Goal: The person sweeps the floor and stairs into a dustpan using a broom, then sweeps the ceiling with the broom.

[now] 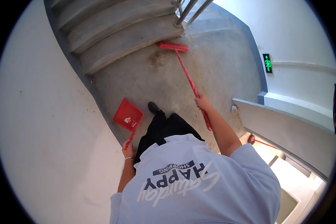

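Note:
My right hand (202, 101) is wrapped round the lower part of the handle of a red broom (186, 71). The broom's head rests on the concrete floor by the bottom stair, under the railing post. Down at the left, my left hand (128, 149) grips the short handle of a red dustpan (127, 113). The pan is beside the left wall, its inside facing up, with a white and red sticker or scrap near the handle. A dark brown stain (158, 59) marks the floor left of the broom head.
Curved concrete stairs (112, 28) rise at the top left, with metal railings (184, 14) at their inner end. More steps show at the top right. A grey door (283, 128) stands at the right, near a green exit sign (267, 63). Another red brush (251, 139) lies beyond the door.

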{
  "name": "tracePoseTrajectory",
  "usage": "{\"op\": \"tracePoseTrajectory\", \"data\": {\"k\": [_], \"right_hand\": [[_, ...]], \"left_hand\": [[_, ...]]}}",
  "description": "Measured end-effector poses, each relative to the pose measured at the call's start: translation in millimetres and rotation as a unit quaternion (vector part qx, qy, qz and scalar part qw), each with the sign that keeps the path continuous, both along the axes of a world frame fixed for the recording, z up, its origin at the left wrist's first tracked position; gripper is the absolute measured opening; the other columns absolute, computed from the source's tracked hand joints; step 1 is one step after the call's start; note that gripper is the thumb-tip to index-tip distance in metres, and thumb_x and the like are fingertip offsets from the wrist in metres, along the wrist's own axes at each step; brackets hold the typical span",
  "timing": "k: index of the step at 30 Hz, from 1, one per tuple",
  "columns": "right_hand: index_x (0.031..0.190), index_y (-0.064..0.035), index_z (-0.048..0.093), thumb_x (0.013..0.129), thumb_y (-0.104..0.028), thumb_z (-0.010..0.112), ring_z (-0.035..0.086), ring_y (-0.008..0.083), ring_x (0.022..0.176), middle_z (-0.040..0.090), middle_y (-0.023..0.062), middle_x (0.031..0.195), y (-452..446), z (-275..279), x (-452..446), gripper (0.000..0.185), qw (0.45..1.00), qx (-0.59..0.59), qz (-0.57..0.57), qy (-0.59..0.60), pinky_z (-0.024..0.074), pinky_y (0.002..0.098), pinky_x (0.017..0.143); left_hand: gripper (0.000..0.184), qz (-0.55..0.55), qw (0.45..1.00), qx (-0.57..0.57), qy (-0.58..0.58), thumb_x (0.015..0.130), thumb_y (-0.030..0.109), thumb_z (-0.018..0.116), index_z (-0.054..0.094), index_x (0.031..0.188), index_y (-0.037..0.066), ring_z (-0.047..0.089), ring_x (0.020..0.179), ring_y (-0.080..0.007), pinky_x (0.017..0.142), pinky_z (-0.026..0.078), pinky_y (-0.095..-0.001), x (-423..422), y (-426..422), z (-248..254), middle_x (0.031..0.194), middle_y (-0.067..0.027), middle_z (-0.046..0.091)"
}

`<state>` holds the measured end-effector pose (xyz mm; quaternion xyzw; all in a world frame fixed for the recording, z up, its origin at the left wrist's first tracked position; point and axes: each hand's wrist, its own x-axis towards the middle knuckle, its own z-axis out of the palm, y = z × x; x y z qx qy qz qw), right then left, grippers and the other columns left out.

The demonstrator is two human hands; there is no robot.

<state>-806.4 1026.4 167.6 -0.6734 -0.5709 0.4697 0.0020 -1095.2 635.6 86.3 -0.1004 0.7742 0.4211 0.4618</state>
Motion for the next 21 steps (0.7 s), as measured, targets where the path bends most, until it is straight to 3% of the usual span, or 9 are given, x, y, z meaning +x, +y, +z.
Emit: {"op": "tracePoseTrajectory", "data": {"k": [3, 7, 9, 10, 12, 15, 16, 18, 21], "right_hand": [[0.126, -0.0083, 0.043, 0.076, -0.012, 0.05, 0.052, 0.019, 0.049, 0.054, 0.0085, 0.065, 3.7, 29.4, -6.2, 0.051, 0.997, -0.051, -0.023, 0.049, 0.0456, 0.0345, 0.046], [0.128, -0.0101, 0.042, 0.075, -0.012, 0.05, 0.053, 0.0197, 0.049, 0.054, 0.0083, 0.064, -7.3, -16.5, -46.9, 0.054, 0.999, 0.001, 0.044, -0.01, 0.0451, 0.0346, 0.045], [0.127, -0.0121, 0.045, 0.074, -0.01, 0.047, 0.061, 0.0293, 0.06, 0.061, 0.0191, 0.075, -20.2, -11.9, -68.1, 0.053, 0.994, -0.004, 0.078, -0.073, 0.0473, 0.0355, 0.052], [0.127, -0.0121, 0.045, 0.074, -0.01, 0.047, 0.061, 0.0293, 0.06, 0.061, 0.0191, 0.075, -22.1, -18.1, -59.1, 0.053, 0.994, -0.001, 0.078, -0.073, 0.0473, 0.0355, 0.052], [0.128, -0.0116, 0.043, 0.073, -0.01, 0.046, 0.062, 0.0307, 0.063, 0.061, 0.0219, 0.08, -20.1, -28.3, -31.7, 0.055, 0.995, 0.006, 0.102, 0.013, 0.0489, 0.0368, 0.057], [0.127, -0.011, 0.043, 0.072, -0.009, 0.046, 0.063, 0.0325, 0.068, 0.061, 0.0248, 0.086, -13.0, 57.9, -32.1, 0.055, 0.995, -0.089, 0.047, -0.02, 0.0496, 0.0397, 0.063], [0.127, -0.011, 0.043, 0.072, -0.009, 0.046, 0.063, 0.0325, 0.068, 0.061, 0.0248, 0.086, -9.3, 56.1, -27.4, 0.055, 0.994, -0.09, 0.052, -0.021, 0.0496, 0.0397, 0.063], [0.129, -0.0106, 0.041, 0.073, -0.008, 0.049, 0.055, 0.0214, 0.049, 0.055, 0.0097, 0.064, -12.8, 41.4, -16.5, 0.056, 0.995, 0.031, 0.097, -0.003, 0.0453, 0.0367, 0.042], [0.129, -0.0119, 0.041, 0.074, -0.007, 0.048, 0.054, 0.0213, 0.049, 0.055, 0.0101, 0.064, -4.4, -13.1, -22.3, 0.056, 0.973, 0.11, 0.176, -0.103, 0.0441, 0.0363, 0.04]], "left_hand": [[0.025, -0.023, 0.992, 0.081, 0.097, 0.076, 0.013, 0.055, 0.057, 0.102, 0.014, 0.05, 0.041, -0.0157, 0.034, 0.041, -0.026, 0.4, -13.3, -22.1, 0.073, -0.0036, 0.056], [0.026, 0.0, 1.0, -0.007, -0.008, 0.075, 0.014, 0.056, 0.057, 0.102, 0.015, 0.05, 0.042, -0.0163, 0.034, 0.042, -0.0279, -5.8, -3.2, 2.0, 0.072, -0.0044, 0.055], [0.026, 0.001, 0.999, -0.027, -0.022, 0.075, 0.014, 0.056, 0.057, 0.101, 0.015, 0.05, 0.042, -0.0167, 0.034, 0.042, -0.0285, -6.1, -2.2, 9.4, 0.071, -0.0047, 0.055], [0.025, 0.013, 0.999, -0.019, -0.025, 0.075, 0.014, 0.056, 0.059, 0.1, 0.016, 0.05, 0.042, -0.0161, 0.034, 0.042, -0.0282, -7.6, -7.8, 4.1, 0.072, -0.0037, 0.055], [0.025, 0.027, 0.999, -0.005, -0.028, 0.074, 0.014, 0.056, 0.061, 0.098, 0.017, 0.049, 0.042, -0.0156, 0.034, 0.043, -0.0278, -7.9, -11.6, -2.6, 0.072, -0.0028, 0.055], [0.024, 0.029, 0.999, -0.021, -0.015, 0.074, 0.015, 0.056, 0.061, 0.097, 0.016, 0.05, 0.041, -0.016, 0.034, 0.042, -0.0276, -5.4, -11.2, -3.3, 0.071, -0.0023, 0.055], [0.023, 0.022, 1.0, -0.008, 0.001, 0.074, 0.016, 0.057, 0.061, 0.097, 0.016, 0.05, 0.041, -0.016, 0.033, 0.041, -0.0273, -3.5, -12.5, -5.2, 0.07, -0.002, 0.054], [0.022, 0.016, 1.0, 0.002, 0.014, 0.075, 0.016, 0.057, 0.061, 0.097, 0.016, 0.05, 0.041, -0.016, 0.033, 0.04, -0.027, 1.3, -24.3, -14.3, 0.07, -0.0018, 0.054], [0.022, -0.086, 0.969, 0.142, 0.183, 0.075, 0.018, 0.058, 0.06, 0.097, 0.015, 0.051, 0.041, -0.016, 0.033, 0.039, -0.0263, 7.8, -34.8, -32.7, 0.069, -0.0013, 0.054]]}}
